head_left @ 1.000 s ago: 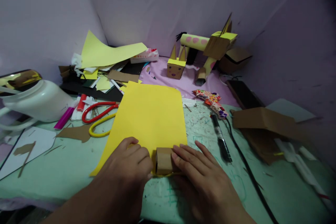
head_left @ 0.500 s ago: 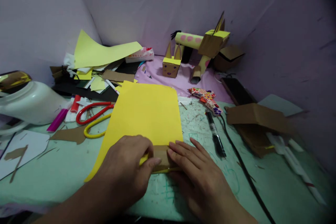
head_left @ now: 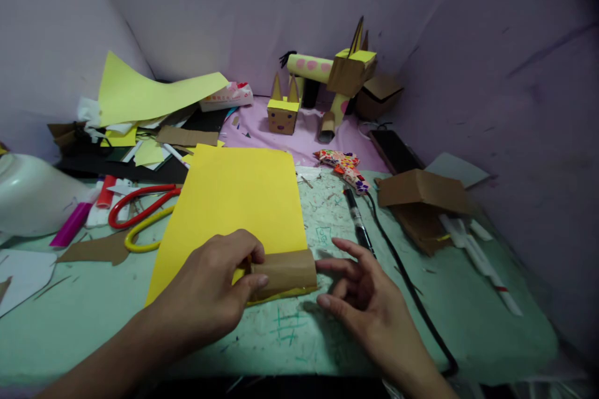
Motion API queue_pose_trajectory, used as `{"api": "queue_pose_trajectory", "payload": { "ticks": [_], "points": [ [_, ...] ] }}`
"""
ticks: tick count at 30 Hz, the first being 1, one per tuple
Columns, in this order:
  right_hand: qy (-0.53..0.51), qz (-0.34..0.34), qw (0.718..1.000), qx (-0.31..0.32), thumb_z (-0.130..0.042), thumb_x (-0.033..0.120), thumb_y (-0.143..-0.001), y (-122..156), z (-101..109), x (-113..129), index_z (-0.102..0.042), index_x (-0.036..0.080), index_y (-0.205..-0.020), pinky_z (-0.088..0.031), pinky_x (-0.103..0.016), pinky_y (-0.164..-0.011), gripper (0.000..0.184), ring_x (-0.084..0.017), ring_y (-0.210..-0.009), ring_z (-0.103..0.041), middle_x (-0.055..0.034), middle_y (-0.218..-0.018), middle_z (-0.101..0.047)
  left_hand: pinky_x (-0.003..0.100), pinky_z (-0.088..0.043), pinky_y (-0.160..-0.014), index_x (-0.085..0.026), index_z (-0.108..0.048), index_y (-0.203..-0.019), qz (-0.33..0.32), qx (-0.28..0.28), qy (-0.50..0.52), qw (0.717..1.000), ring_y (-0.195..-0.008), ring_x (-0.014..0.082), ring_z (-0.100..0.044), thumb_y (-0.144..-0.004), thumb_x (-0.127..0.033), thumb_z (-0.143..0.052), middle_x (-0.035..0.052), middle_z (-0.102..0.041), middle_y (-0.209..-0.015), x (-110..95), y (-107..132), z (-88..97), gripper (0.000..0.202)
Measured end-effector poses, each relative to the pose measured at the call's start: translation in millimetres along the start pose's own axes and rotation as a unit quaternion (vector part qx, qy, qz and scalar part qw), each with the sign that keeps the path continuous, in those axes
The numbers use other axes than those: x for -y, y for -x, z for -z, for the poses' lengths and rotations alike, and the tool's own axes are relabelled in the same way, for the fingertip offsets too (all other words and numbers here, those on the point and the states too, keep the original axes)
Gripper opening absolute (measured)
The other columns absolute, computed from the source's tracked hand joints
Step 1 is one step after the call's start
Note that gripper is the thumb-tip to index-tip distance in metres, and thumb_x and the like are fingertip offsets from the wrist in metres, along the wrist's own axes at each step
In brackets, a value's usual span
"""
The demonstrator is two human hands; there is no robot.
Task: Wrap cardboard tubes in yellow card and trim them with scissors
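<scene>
A brown cardboard tube (head_left: 285, 271) lies on its side at the near edge of a yellow paper sheet (head_left: 236, 199) on the green cutting mat (head_left: 327, 336). My left hand (head_left: 210, 290) grips the tube's left end, thumb below and fingers over it. My right hand (head_left: 367, 299) hovers just right of the tube, fingers loosely curled and apart, its fingertips near the tube's right end and holding nothing.
Red and yellow scissors (head_left: 140, 215) lie left of the sheet, beside pink and red markers (head_left: 70, 224). A patterned glue gun (head_left: 346, 168), black pen (head_left: 358, 221) and black cable (head_left: 412, 293) lie to the right. Cardboard pieces (head_left: 421, 199), paper animals (head_left: 327, 84) and a paper pile (head_left: 150, 106) stand behind.
The tube now lies with its length across the sheet's edge in my left hand. My right hand has lifted off the tube and drawn back to the right.
</scene>
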State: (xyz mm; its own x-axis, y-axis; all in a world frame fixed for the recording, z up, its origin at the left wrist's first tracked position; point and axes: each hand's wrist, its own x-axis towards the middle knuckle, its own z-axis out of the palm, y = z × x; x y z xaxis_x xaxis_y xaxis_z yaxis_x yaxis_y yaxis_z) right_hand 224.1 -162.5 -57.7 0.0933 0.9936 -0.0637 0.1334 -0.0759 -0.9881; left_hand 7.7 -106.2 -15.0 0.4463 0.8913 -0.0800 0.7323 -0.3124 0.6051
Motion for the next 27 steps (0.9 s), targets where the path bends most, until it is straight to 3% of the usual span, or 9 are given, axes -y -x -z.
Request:
{"api": "queue_pose_trajectory", "payload": {
  "ticks": [4, 7, 12, 15, 19, 27],
  "points": [
    [-0.05, -0.047, 0.996, 0.063, -0.064, 0.019, -0.069, -2.5, -11.7, 1.9, -0.035, 0.021, -0.136, -0.047, -0.023, -0.046, 0.073, -0.01, -0.047, -0.053, -0.0001, -0.078, -0.067, 0.031, -0.043, -0.064, -0.022, -0.054, -0.082, 0.004, -0.006, 0.001, 1.0, -0.073, 0.0185, -0.057, -0.08, -0.023, -0.051, 0.0001, -0.062, -0.079, -1.0, -0.8, 1.0, 0.004],
    [0.001, -0.038, 0.998, 0.049, -0.061, 0.022, -0.074, -2.6, -16.6, 0.0, -0.032, 0.017, -0.139, -0.044, -0.023, -0.046, 0.071, -0.012, -0.049, -0.053, 0.0027, -0.066, -0.063, 0.033, -0.045, -0.067, -0.022, -0.054, -0.088, -0.002, -0.021, -0.009, 1.0, -0.078, 0.0197, -0.058, -0.08, -0.025, -0.055, 0.0016, -0.062, -0.085, 2.1, 7.4, 3.4, 0.009],
    [0.073, 0.021, 0.996, 0.048, -0.054, 0.022, -0.083, 1.7, -17.5, -2.5, -0.029, 0.018, -0.14, -0.05, -0.027, -0.05, 0.063, -0.016, -0.056, -0.062, 0.0014, -0.066, -0.064, 0.044, -0.043, -0.078, -0.022, -0.051, -0.093, -0.055, -0.079, -0.058, 0.994, -0.095, 0.0269, -0.054, -0.075, -0.019, -0.059, 0.0074, -0.059, -0.105, 13.3, 36.1, 3.3, 0.02],
    [0.098, 0.082, 0.991, 0.046, -0.052, 0.018, -0.085, 2.5, -17.8, -1.2, -0.038, 0.022, -0.135, -0.056, -0.028, -0.056, 0.052, -0.018, -0.069, -0.068, -0.0017, -0.076, -0.069, 0.043, -0.041, -0.072, -0.021, -0.055, -0.085, -0.103, -0.071, -0.103, 0.987, -0.083, 0.0248, -0.052, -0.082, -0.014, -0.047, 0.0065, -0.059, -0.091, 18.2, 42.3, -3.0, 0.011],
    [0.128, 0.213, 0.967, 0.047, -0.052, 0.01, -0.086, 0.4, -18.3, 1.1, -0.062, 0.025, -0.109, -0.058, -0.029, -0.067, 0.03, -0.017, -0.082, -0.07, -0.0039, -0.094, -0.073, 0.039, -0.038, -0.066, -0.018, -0.053, -0.069, -0.152, -0.06, -0.128, 0.978, -0.069, 0.0199, -0.047, -0.089, -0.008, -0.035, 0.0041, -0.054, -0.072, 20.6, 36.5, -9.5, 0.029],
    [0.141, 0.239, 0.959, 0.057, -0.049, 0.006, -0.087, 0.7, -17.3, 3.3, -0.064, 0.024, -0.113, -0.056, -0.029, -0.057, 0.035, -0.016, -0.069, -0.067, -0.0037, -0.082, -0.07, 0.04, -0.036, -0.068, -0.017, -0.051, -0.064, -0.176, -0.057, -0.125, 0.975, -0.067, 0.0178, -0.043, -0.086, -0.005, -0.037, 0.0031, -0.052, -0.068, 20.5, 35.8, -8.9, 0.029]
  ]
}}
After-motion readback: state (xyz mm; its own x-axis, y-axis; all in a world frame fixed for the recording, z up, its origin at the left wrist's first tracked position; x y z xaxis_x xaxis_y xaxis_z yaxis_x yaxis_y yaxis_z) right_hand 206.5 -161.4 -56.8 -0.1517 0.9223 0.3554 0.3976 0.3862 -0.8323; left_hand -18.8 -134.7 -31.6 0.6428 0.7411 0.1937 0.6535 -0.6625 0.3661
